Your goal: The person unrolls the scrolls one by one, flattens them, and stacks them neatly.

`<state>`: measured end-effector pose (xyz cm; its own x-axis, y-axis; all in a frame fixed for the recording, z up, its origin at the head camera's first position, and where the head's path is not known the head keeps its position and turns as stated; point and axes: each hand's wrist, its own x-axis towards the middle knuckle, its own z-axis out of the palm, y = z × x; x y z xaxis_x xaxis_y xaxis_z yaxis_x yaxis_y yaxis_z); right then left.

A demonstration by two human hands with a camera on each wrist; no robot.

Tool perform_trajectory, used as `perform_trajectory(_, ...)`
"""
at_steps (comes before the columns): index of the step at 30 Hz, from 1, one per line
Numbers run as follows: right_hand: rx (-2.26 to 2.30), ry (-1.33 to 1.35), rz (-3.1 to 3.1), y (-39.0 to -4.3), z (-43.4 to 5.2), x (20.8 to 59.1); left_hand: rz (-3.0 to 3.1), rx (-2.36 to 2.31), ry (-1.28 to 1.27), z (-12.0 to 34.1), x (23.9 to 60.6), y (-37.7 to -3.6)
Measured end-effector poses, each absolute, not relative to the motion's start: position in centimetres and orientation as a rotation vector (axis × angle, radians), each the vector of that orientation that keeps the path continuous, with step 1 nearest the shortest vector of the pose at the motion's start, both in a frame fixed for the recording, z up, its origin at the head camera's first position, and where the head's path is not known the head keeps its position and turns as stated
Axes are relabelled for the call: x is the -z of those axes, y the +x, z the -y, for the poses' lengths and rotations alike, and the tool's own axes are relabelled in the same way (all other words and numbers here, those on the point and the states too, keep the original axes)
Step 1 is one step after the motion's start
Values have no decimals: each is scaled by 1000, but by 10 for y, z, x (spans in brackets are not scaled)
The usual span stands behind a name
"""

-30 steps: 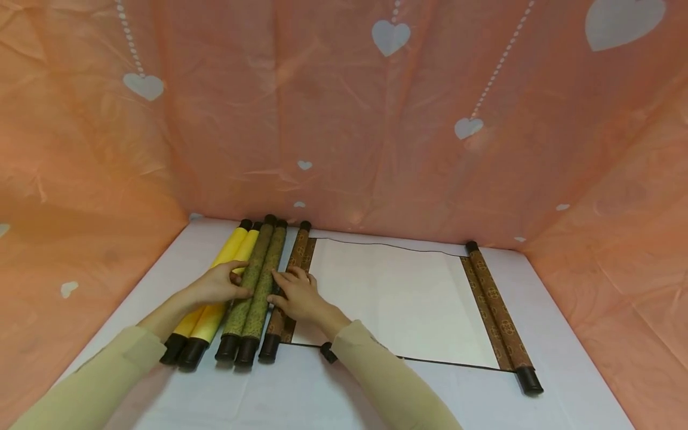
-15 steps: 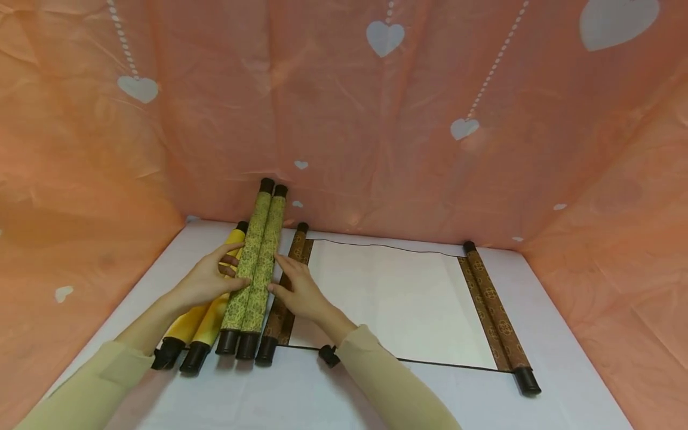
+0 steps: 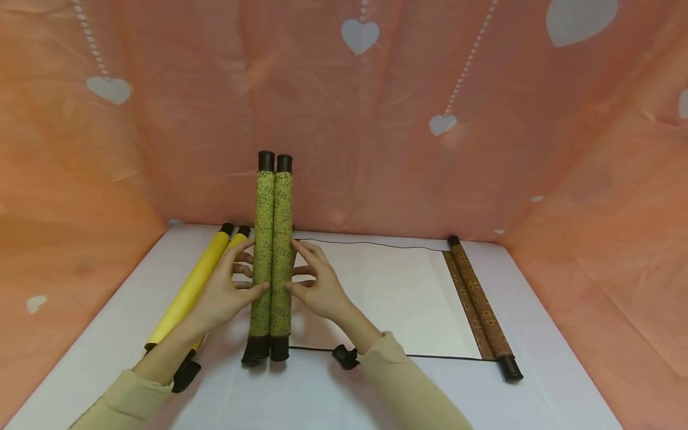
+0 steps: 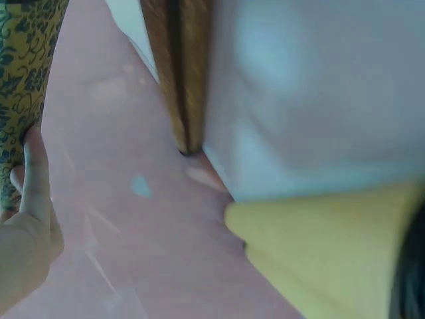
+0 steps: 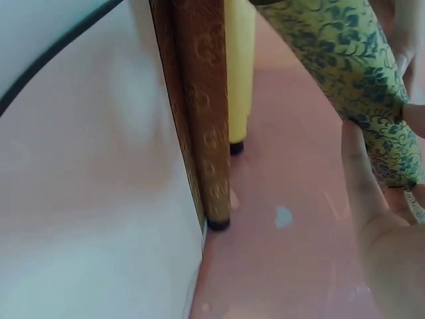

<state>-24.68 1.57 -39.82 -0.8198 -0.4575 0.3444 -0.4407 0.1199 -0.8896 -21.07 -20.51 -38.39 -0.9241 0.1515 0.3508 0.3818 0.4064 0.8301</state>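
Rolled green floral-patterned fabric scroll (image 3: 272,257) with 2 black-capped rods: upright, lower caps on white desk (image 3: 301,394), gripped between left hand (image 3: 228,292) and right hand (image 3: 317,286).

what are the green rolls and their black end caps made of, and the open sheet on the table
Green rolls: apparently woven brocade, matte, given the fine dark floral pattern on yellow-green cloth. End caps: dark, smooth, slightly glossy, perhaps lacquered wood or plastic; the pictures cannot settle which. Open sheet: looks like plain off-white paper, flat and matte, with brown patterned fabric borders.
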Motion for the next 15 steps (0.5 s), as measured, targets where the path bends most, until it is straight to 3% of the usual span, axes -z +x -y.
perform_trajectory(15,2015,-749,-2511,-217,-101,398,2358,1628,-592,105,399,-202)
